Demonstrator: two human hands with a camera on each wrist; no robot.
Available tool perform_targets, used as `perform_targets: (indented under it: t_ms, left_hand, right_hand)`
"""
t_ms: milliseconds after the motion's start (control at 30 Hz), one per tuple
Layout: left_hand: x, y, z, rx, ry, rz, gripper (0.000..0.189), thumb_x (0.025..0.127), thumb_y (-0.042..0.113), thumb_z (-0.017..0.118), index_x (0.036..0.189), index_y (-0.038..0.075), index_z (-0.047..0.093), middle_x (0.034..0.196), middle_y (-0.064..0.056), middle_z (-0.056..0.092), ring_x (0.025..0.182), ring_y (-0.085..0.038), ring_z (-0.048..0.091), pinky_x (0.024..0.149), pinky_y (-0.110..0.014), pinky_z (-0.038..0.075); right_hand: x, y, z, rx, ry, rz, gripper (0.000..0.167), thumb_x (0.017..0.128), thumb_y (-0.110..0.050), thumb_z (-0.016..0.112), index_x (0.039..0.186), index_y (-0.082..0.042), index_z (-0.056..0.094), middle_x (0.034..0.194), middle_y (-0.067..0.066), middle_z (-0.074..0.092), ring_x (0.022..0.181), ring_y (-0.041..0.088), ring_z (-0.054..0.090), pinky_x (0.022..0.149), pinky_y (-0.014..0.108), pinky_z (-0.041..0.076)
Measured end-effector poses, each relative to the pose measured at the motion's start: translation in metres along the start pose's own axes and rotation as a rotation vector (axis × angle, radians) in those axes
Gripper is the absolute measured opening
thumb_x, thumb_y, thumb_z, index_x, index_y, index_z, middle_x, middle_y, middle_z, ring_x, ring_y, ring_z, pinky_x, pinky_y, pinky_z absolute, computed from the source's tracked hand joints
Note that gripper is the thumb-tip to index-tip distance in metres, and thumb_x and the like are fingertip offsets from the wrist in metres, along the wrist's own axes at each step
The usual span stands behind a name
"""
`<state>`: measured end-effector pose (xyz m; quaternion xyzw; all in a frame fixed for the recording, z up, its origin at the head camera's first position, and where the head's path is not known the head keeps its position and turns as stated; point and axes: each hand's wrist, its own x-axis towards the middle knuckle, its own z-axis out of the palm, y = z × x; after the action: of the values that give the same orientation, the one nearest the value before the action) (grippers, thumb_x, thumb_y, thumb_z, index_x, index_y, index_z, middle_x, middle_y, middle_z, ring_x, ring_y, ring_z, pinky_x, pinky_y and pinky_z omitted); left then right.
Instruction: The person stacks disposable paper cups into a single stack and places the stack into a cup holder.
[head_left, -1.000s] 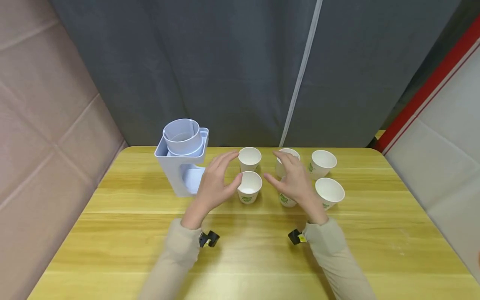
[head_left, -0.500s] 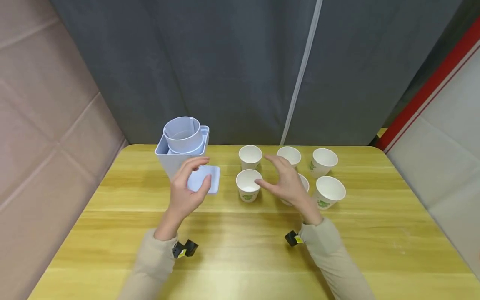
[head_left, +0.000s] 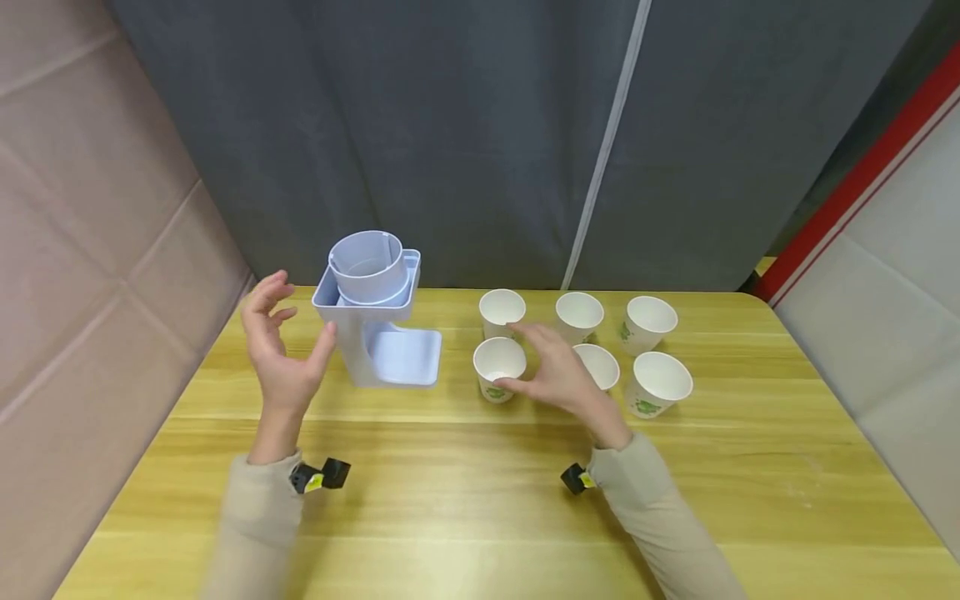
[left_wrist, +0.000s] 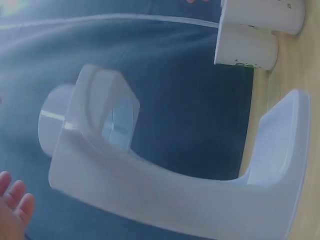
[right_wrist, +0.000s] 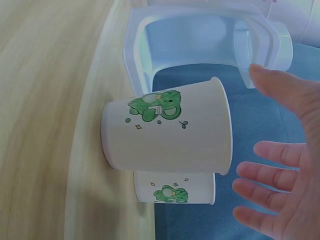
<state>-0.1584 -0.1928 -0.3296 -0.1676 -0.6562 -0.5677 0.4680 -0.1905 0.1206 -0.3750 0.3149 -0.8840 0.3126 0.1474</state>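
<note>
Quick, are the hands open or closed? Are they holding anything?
Left hand: open, holding nothing, beside the pale blue stand.
Right hand: open, holding nothing, near the front-left white cup.

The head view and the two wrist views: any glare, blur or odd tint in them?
Head view: pale sheen on the table toward the bottom edge, left sleeve slightly blurred; left wrist view: hazy and bluish, with a bright patch in the top left corner; right wrist view: the green print on the nearest cup looks fairly clear.
</note>
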Motion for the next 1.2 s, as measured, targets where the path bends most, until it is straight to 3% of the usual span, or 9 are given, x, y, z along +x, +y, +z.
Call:
perform_targets:
  t_ms: [133, 267, 367, 467, 567, 733, 933, 1200]
  left_hand:
    - [0.005, -0.026, -0.016, -0.152, -0.084, -0.162, 0.067, 0.07, -0.004, 0.067, 0.132, -0.005, 0.04, 0.134, -0.008, 0.043, 0.122, -0.027, 0.037, 0.093, -0.032, 0.031]
    - [0.006, -0.042, -0.027, -0.296, -0.162, -0.387, 0.069, 0.075, -0.014, 0.058, 0.138, -0.003, 0.033, 0.138, -0.01, 0.04, 0.128, -0.025, 0.032, 0.101, -0.034, 0.027]
    - [0.006, -0.055, -0.033, -0.317, -0.251, -0.532, 0.071, 0.08, -0.014, 0.055, 0.143, -0.003, 0.025, 0.142, -0.009, 0.037, 0.133, -0.023, 0.028, 0.107, -0.034, 0.025]
    - [0.007, -0.069, -0.037, -0.304, -0.354, -0.614, 0.074, 0.082, -0.011, 0.056, 0.145, -0.003, 0.018, 0.143, -0.006, 0.035, 0.133, -0.019, 0.029, 0.107, -0.031, 0.024]
    - [0.008, -0.081, -0.038, -0.305, -0.436, -0.645, 0.077, 0.082, -0.01, 0.056, 0.147, -0.001, 0.016, 0.139, 0.0, 0.037, 0.126, -0.015, 0.034, 0.104, -0.026, 0.027]
    - [0.011, -0.094, -0.039, -0.328, -0.556, -0.63, 0.079, 0.08, -0.012, 0.053, 0.149, 0.004, 0.017, 0.136, 0.008, 0.038, 0.119, -0.012, 0.039, 0.097, -0.019, 0.032]
    - [0.013, -0.104, -0.04, -0.313, -0.699, -0.647, 0.075, 0.079, -0.012, 0.053, 0.144, 0.017, 0.028, 0.126, 0.007, 0.047, 0.11, -0.011, 0.045, 0.091, -0.02, 0.037]
    - [0.016, -0.107, -0.038, -0.375, -0.703, -0.682, 0.064, 0.078, -0.012, 0.054, 0.131, 0.022, 0.04, 0.119, 0.007, 0.053, 0.105, -0.01, 0.048, 0.091, -0.022, 0.036]
  right_hand:
    - [0.0, 0.0, 0.003, -0.025, -0.033, 0.027, 0.081, 0.064, -0.032, 0.086, 0.129, 0.0, 0.052, 0.121, 0.017, 0.058, 0.112, 0.034, 0.052, 0.09, 0.048, 0.046]
    - [0.002, 0.001, 0.007, -0.054, -0.065, 0.043, 0.081, 0.064, -0.035, 0.085, 0.129, -0.001, 0.052, 0.124, 0.018, 0.057, 0.113, 0.035, 0.051, 0.088, 0.049, 0.046]
    - [0.003, 0.002, 0.011, -0.072, -0.075, 0.044, 0.08, 0.064, -0.036, 0.085, 0.128, 0.0, 0.052, 0.125, 0.019, 0.056, 0.113, 0.036, 0.052, 0.087, 0.049, 0.047]
    - [0.004, 0.003, 0.014, -0.092, -0.086, 0.05, 0.081, 0.065, -0.038, 0.084, 0.129, -0.001, 0.052, 0.125, 0.017, 0.057, 0.112, 0.035, 0.053, 0.086, 0.048, 0.048]
    - [0.006, 0.003, 0.015, -0.111, -0.102, 0.068, 0.082, 0.065, -0.042, 0.083, 0.13, -0.002, 0.052, 0.127, 0.015, 0.056, 0.113, 0.034, 0.052, 0.085, 0.049, 0.049]
    - [0.007, 0.001, 0.014, -0.127, -0.124, 0.095, 0.083, 0.065, -0.043, 0.083, 0.13, -0.003, 0.052, 0.127, 0.015, 0.056, 0.113, 0.034, 0.053, 0.083, 0.049, 0.049]
    - [0.009, 0.002, 0.013, -0.128, -0.142, 0.094, 0.083, 0.065, -0.043, 0.083, 0.131, -0.003, 0.052, 0.127, 0.015, 0.056, 0.113, 0.034, 0.053, 0.084, 0.048, 0.049]
    - [0.009, 0.003, 0.013, -0.118, -0.186, 0.147, 0.083, 0.065, -0.041, 0.084, 0.133, -0.007, 0.05, 0.125, 0.015, 0.056, 0.111, 0.032, 0.053, 0.081, 0.049, 0.05]
